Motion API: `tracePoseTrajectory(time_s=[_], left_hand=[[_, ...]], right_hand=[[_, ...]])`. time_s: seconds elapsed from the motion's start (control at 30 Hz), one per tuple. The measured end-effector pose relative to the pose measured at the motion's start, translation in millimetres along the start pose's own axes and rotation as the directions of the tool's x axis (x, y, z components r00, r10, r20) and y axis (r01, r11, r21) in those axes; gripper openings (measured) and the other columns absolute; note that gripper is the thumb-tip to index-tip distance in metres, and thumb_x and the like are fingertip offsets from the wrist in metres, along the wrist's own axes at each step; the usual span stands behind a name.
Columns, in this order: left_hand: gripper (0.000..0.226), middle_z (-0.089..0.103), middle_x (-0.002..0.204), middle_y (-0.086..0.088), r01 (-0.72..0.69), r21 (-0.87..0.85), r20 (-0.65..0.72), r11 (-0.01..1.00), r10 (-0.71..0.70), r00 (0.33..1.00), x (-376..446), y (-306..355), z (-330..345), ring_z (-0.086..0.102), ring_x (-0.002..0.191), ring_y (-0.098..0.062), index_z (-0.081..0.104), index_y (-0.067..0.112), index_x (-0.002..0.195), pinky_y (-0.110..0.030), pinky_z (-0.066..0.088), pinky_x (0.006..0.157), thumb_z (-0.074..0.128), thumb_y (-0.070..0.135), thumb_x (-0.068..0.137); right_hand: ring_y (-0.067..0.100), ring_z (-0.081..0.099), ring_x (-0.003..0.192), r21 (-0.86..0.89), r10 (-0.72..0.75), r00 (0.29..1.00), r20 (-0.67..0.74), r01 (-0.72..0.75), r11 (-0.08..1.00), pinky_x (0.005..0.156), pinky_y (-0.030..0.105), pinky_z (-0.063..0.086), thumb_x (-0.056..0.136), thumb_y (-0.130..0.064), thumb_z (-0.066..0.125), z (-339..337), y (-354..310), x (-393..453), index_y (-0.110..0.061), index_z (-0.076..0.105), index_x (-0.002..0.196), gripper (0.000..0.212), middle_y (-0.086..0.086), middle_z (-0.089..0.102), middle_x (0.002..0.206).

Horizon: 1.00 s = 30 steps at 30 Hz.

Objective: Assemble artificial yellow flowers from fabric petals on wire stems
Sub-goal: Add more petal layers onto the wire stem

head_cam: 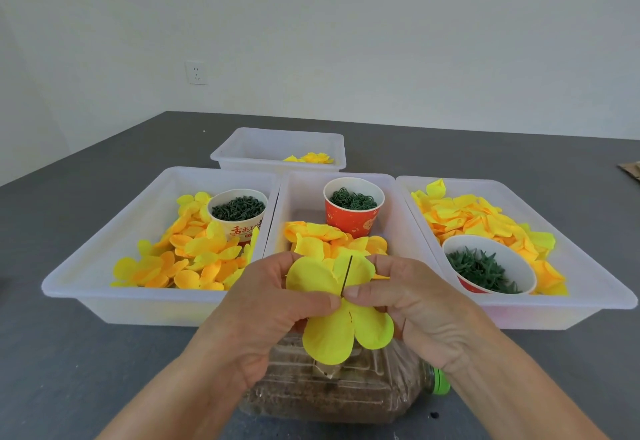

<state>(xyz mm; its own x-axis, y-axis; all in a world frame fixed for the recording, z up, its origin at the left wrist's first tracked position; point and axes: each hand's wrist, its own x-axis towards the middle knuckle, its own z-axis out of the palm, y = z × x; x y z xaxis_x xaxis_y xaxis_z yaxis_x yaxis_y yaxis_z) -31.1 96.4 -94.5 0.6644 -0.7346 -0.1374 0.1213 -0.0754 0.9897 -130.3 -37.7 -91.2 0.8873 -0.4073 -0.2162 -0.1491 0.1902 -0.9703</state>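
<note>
Above the grey bench's near edge, the left hand (273,304) and right hand (398,301) both pinch a yellow fabric petal piece (341,318) threaded on a thin dark wire stem (346,275), over a clear plastic jug (332,387).

Head view, down over table (104,353)
</note>
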Motion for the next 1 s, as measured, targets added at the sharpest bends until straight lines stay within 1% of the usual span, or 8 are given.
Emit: tracePoseTrajectory(time_s=[0.17,0.37,0.53,0.6,0.7,0.83,0.93,1.0], left_hand=[[0.032,0.074,0.082,-0.009,0.008,0.022,-0.014,1.0,-0.008,1.0,2,0,-1,0.071,0.074,-0.024,0.067,0.008,0.094,-0.031,0.056,0.059,0.075,-0.006,0.066],[0.026,0.074,0.08,-0.003,0.054,0.015,-0.057,0.998,-0.053,0.997,2,-5,1,0.07,0.068,-0.016,0.068,0.014,0.093,-0.023,0.051,0.051,0.071,-0.002,0.072],[0.038,0.067,0.096,-0.011,0.05,0.029,-0.147,0.998,-0.045,0.988,-1,-7,6,0.066,0.08,-0.026,0.061,0.021,0.103,-0.032,0.05,0.058,0.068,-0.004,0.076],[0.047,0.062,0.101,-0.007,-0.043,0.11,-0.159,0.993,0.06,0.985,-2,-7,7,0.063,0.083,-0.022,0.06,0.032,0.104,-0.029,0.053,0.059,0.069,-0.004,0.074],[0.035,0.06,0.099,0.006,-0.185,0.324,-0.166,0.928,0.248,0.955,-4,-6,7,0.056,0.091,-0.009,0.07,0.036,0.08,-0.023,0.049,0.066,0.074,0.003,0.07],[0.032,0.067,0.087,0.017,-0.217,0.391,-0.143,0.894,0.292,0.946,-6,-6,8,0.058,0.094,-0.001,0.071,0.036,0.056,-0.024,0.042,0.076,0.075,0.008,0.071],[0.026,0.067,0.091,0.015,-0.195,0.366,-0.128,0.91,0.257,0.958,-4,-6,6,0.06,0.096,-0.005,0.074,0.031,0.059,-0.029,0.046,0.082,0.073,0.008,0.072],[0.019,0.067,0.093,0.015,-0.175,0.364,-0.094,0.915,0.222,0.97,-3,-5,5,0.06,0.096,-0.004,0.075,0.028,0.063,-0.025,0.045,0.079,0.073,0.012,0.072]], right_hand=[[0.036,0.065,0.1,-0.097,0.018,0.998,-0.052,-0.023,0.995,0.093,0.053,0.049,0.07,0.007,0.07,0,-2,2,-0.002,0.068,0.102,0.033,0.018,0.071,0.102],[0.032,0.068,0.092,-0.207,-0.001,0.994,-0.111,-0.022,0.978,0.084,0.048,0.055,0.07,0.003,0.074,4,0,1,-0.011,0.066,0.102,0.037,0.015,0.072,0.097],[0.028,0.067,0.087,-0.256,-0.14,0.983,-0.119,0.106,0.961,0.074,0.042,0.058,0.068,0.002,0.076,4,4,-6,-0.029,0.06,0.106,0.051,0.015,0.068,0.098],[0.013,0.063,0.086,-0.386,-0.288,0.949,-0.127,0.22,0.896,0.068,0.03,0.055,0.068,-0.003,0.078,4,6,-9,-0.031,0.066,0.095,0.041,0.006,0.064,0.099],[-0.002,0.053,0.1,-0.544,-0.426,0.898,-0.107,0.306,0.781,0.079,0.019,0.041,0.069,-0.01,0.078,6,9,-12,-0.039,0.069,0.065,0.031,-0.012,0.059,0.105],[-0.004,0.053,0.104,-0.595,-0.443,0.896,-0.022,0.344,0.726,0.083,0.018,0.038,0.074,-0.01,0.074,4,12,-13,-0.046,0.068,0.058,0.039,-0.02,0.061,0.105],[-0.003,0.053,0.108,-0.591,-0.43,0.903,0.02,0.358,0.723,0.088,0.021,0.04,0.074,-0.015,0.075,3,12,-14,-0.045,0.07,0.063,0.033,-0.02,0.062,0.106],[-0.002,0.053,0.107,-0.596,-0.438,0.899,0.023,0.364,0.716,0.088,0.023,0.041,0.074,-0.019,0.077,2,13,-14,-0.045,0.071,0.066,0.027,-0.02,0.063,0.106]])
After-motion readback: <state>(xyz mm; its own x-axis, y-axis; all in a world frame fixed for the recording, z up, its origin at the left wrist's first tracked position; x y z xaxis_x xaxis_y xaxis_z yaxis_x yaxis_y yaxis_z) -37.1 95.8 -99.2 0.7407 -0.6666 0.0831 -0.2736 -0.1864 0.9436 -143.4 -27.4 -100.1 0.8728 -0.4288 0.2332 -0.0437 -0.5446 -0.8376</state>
